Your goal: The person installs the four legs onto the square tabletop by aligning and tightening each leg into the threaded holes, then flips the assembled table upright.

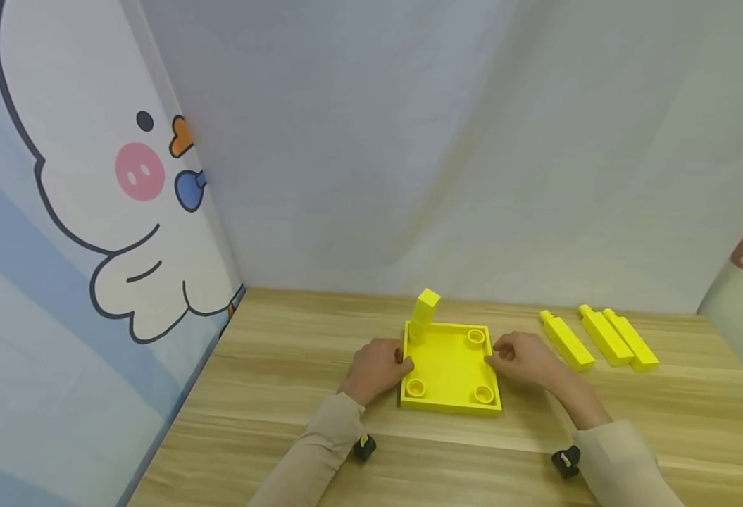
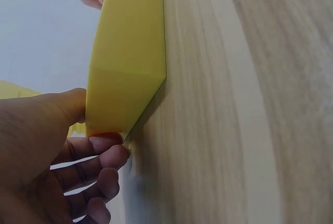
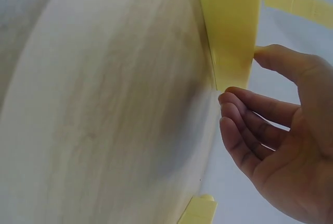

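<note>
A yellow square toy tabletop (image 1: 447, 366) lies underside up on the table, with a raised rim and round sockets in its corners. One yellow leg (image 1: 426, 308) stands upright in its far left corner. My left hand (image 1: 376, 366) grips the left wall, thumb over the rim and fingertips against the outer side, as the left wrist view shows of the tabletop (image 2: 127, 52). At the opposite wall, my right hand (image 1: 523, 359) pinches the rim between thumb and fingertips; the right wrist view shows the thumb (image 3: 276, 57) on the edge.
Several loose yellow legs with threaded ends lie to the right, one (image 1: 566, 340) apart from a close pair (image 1: 606, 336). A grey curtain (image 1: 371, 155) hangs behind the wooden table (image 1: 270, 352). A cartoon-printed cloth (image 1: 79, 176) borders the left side.
</note>
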The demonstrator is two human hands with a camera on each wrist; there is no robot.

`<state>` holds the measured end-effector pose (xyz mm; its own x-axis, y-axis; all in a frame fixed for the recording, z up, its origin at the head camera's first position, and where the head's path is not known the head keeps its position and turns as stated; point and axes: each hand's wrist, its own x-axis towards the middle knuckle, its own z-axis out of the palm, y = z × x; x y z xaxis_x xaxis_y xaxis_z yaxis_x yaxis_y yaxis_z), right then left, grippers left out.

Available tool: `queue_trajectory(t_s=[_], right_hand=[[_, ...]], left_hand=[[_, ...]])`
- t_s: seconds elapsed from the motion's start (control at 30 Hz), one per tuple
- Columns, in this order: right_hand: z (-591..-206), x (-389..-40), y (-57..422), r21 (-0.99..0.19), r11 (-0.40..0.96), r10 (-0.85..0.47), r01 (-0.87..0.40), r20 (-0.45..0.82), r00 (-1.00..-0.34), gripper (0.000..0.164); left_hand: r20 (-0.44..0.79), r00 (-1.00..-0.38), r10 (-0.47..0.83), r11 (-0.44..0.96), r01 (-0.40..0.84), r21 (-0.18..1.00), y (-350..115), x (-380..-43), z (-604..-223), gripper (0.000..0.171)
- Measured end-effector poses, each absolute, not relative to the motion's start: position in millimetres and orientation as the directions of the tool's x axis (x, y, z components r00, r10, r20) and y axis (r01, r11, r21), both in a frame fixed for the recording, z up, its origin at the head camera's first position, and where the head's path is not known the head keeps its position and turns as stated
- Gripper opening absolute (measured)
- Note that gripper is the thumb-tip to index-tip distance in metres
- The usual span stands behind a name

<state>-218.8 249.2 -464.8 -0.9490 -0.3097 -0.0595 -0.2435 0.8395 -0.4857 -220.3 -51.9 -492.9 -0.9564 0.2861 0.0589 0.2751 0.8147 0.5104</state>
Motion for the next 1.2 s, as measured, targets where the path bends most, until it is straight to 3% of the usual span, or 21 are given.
queue_trajectory(t_s=[0.6, 1.2], right_hand=[[-470.6, -214.5, 249.5, -0.531, 0.817, -0.325, -0.226, -0.099, -0.941, 0.039], [-471.9, -220.4, 245.9, -0.557, 0.809, -0.317, -0.189, -0.142, -0.938, 0.029]], left_hand=[[0.082, -0.946, 0.314, 0.805, 0.311, 0.506, -50.3, -224.1, -493.2, 0.033], [0.257, -0.928, 0.271, 0.782, 0.368, 0.503, -41.8, -245.9, -437.2, 0.047]])
